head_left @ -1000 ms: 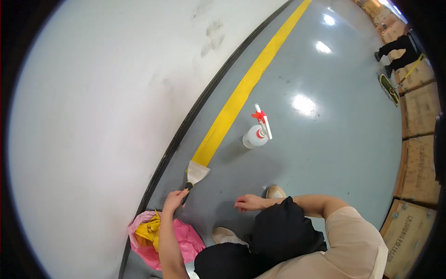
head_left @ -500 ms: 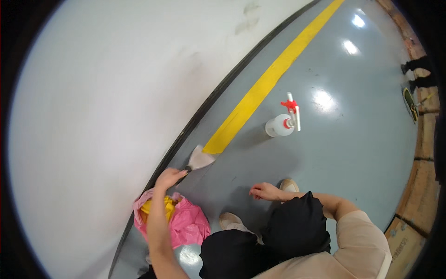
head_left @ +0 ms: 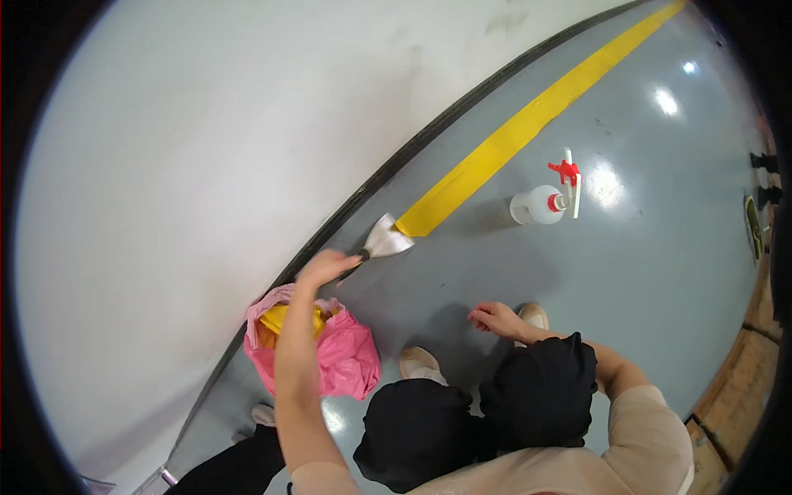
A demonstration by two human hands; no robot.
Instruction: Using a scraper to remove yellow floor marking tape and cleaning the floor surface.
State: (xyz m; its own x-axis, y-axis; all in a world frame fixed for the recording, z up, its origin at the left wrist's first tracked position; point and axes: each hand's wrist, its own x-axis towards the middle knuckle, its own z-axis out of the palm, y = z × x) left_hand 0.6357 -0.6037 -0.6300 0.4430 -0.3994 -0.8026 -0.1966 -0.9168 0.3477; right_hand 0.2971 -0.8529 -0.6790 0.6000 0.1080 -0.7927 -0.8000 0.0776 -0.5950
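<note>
My left hand [head_left: 327, 268] is closed around the dark handle of a wide scraper [head_left: 388, 239]. The scraper's flat metal blade meets the near end of a yellow tape strip [head_left: 503, 144] on the grey floor. Over by my right shoe, my right hand [head_left: 492, 318] hangs with its fingers curled in and nothing visible in them. A pink plastic bag [head_left: 351, 359] with crumpled yellow material [head_left: 290, 320] inside sits beneath my left forearm. To the right of the tape stands a white spray bottle [head_left: 536, 205] with a red trigger.
A white wall [head_left: 206, 148] with a black base strip [head_left: 437, 124] runs along the left of the tape. Another person's black-clad leg [head_left: 239, 466] shows at lower left. Brown boxes [head_left: 742, 379] line the right rim, and dark legs [head_left: 767, 177] stand farther back there.
The whole view has shifted, so floor things appear higher and farther right. The scraper remains in my left hand at the tape's end. More of the other person's leg shows at lower left.
</note>
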